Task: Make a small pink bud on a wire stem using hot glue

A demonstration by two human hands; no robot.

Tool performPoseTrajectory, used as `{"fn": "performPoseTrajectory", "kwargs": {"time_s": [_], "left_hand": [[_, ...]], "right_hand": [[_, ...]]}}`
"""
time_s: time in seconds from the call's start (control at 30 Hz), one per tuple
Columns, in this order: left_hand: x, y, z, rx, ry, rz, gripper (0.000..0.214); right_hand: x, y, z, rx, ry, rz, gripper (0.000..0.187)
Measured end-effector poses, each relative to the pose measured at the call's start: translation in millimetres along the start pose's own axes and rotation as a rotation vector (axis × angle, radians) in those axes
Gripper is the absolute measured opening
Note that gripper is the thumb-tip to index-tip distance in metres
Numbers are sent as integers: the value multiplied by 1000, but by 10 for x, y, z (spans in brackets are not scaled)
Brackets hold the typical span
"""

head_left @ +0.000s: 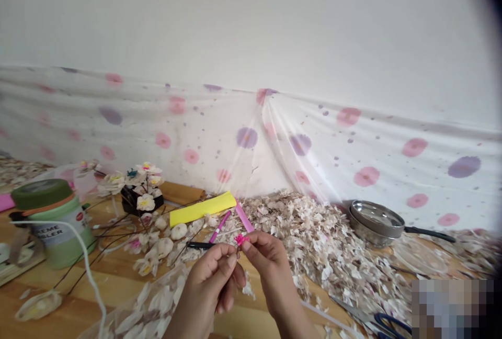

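Note:
A small, bright pink frilly flower piece (240,239) is held up between my two hands, above the wooden table (251,323). With thumb and forefinger closed, my right hand (270,260) pinches its right edge. My left hand (214,276) is closed just below it, fingertips together at its base; whether a thin stem runs between them is too small to make out. Behind the hands lie a black pen-like stick (201,245), a purple marker (219,227) and a pink strip (243,216).
Heaped dried petals (325,250) spread behind and to the right. At left stand a green tumbler (63,245) with a white cable (88,266) and handmade flowers (146,203). A yellow roll (202,210), a pan (376,218) and scissors (361,315) lie around.

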State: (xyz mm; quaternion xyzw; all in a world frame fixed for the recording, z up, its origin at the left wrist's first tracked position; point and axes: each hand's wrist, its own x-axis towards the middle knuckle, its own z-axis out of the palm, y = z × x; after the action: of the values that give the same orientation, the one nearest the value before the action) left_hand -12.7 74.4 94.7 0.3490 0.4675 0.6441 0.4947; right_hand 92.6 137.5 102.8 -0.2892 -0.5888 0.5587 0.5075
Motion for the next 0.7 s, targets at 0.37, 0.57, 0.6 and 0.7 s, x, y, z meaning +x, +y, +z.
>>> {"fn": "performPoseTrajectory", "kwargs": {"time_s": [0.37, 0.57, 0.6, 0.7], "left_hand": [[49, -8, -20, -5, -80, 38, 44], [8, 29, -31, -14, -74, 14, 44], [2, 46, -30, -32, -85, -5, 44], [-10, 100, -32, -98, -162, -88, 43]], "right_hand": [[-24, -25, 35, 338, -31, 177, 22], [-39, 0, 76, 434, -42, 184, 21], [-42, -1, 83, 452, -41, 188, 21], [-53, -20, 100, 513, -62, 201, 20]]}}
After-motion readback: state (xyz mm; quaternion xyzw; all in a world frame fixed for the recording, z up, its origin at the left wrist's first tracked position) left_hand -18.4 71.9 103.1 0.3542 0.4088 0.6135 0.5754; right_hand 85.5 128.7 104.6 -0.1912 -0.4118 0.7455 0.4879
